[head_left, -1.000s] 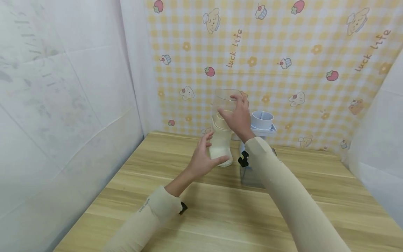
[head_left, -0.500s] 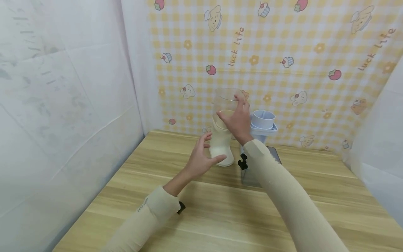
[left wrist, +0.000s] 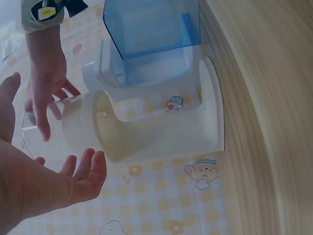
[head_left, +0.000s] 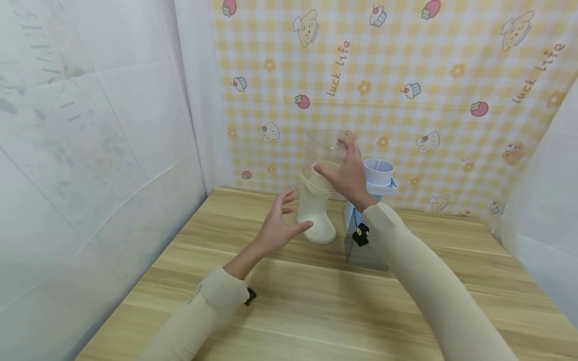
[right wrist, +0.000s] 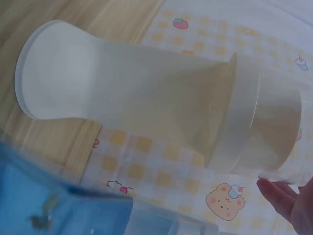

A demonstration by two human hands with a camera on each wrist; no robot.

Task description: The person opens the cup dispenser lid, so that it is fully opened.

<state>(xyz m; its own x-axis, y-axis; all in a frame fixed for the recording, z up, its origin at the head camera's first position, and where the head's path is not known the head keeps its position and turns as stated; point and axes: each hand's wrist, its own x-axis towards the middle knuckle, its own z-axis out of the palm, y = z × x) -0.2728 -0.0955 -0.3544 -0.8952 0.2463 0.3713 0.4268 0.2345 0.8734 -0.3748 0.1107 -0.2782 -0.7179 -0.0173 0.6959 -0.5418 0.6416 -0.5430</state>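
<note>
A cream, boot-shaped stand [head_left: 313,210] stands upright on the wooden table, its foot toward the right. In the ring at its top sits a clear, open-topped container [head_left: 321,139], also seen in the left wrist view. My right hand [head_left: 347,173] grips the container's right side, with the thumb across its front. To the left of the stand, my left hand [head_left: 276,230] is spread with fingers apart. It shows no contact with the stand. In the left wrist view the left hand [left wrist: 54,183] appears below the cream ring [left wrist: 100,120].
Just right of the cream stand is a pale blue stand [head_left: 378,175] with a round ring on top and a transparent bluish box [head_left: 366,253] at its base. Behind hangs a yellow checked cloth [head_left: 442,150]; a white curtain [head_left: 135,125] hangs at the left.
The cream stand has turned slightly, its foot now pointing more to the right. My left hand has drawn a little left, away from it. My right hand has shifted slightly, still gripping the container.
</note>
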